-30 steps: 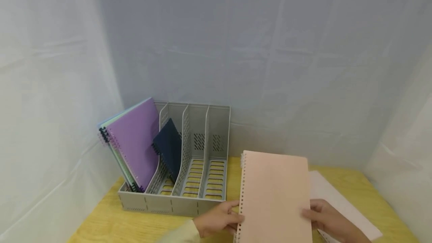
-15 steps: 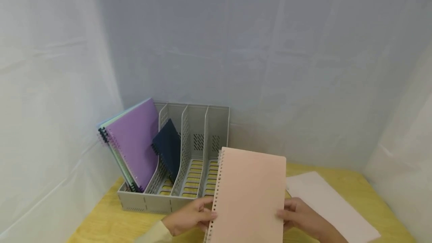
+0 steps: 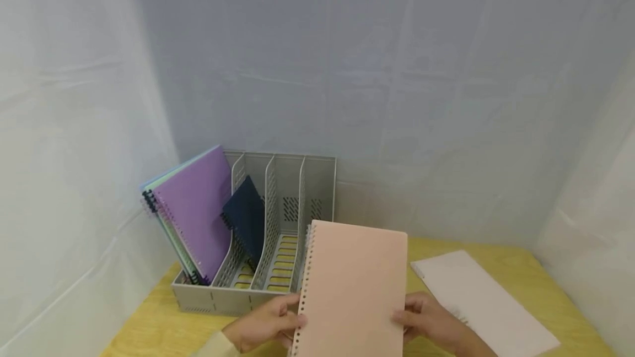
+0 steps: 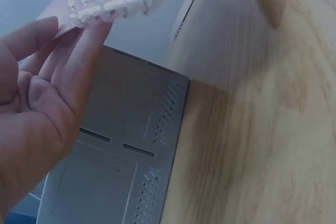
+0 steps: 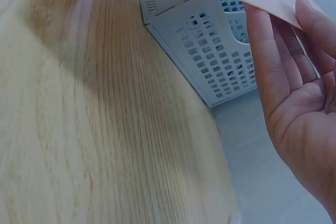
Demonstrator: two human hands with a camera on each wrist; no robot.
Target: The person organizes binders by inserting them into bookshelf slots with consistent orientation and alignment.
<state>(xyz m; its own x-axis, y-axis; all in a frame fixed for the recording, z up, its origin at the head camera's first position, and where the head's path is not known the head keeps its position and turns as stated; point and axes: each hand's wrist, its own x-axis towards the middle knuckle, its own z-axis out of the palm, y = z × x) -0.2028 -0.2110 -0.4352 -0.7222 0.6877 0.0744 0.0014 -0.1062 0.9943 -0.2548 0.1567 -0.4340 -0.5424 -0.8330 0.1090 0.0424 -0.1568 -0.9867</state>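
A pink spiral notebook (image 3: 354, 285) is held up in front of the person, its clear coil along the left side. My left hand (image 3: 268, 324) pinches the coil edge, thumb on the cover; the left wrist view shows the fingers behind the coil (image 4: 107, 3). On the opposite edge, my right hand (image 3: 430, 321) pinches the plain side between thumb and fingers. Behind the notebook stands a grey file organizer (image 3: 278, 180) with several slots. Its leftmost slot holds a purple spiral notebook (image 3: 198, 208) with green and blue ones; a small navy notebook (image 3: 248, 219) leans in the slot beside it.
A pale pink spiral notebook (image 3: 486, 302) lies flat on the wooden table (image 3: 154, 324) at the right, partly behind the right hand. White sheeting (image 3: 397, 98) hangs around the back and both sides of the table.
Both hands have moved left with the pink notebook, which now overlaps the organizer's right-hand part. More of the pale notebook on the table shows.
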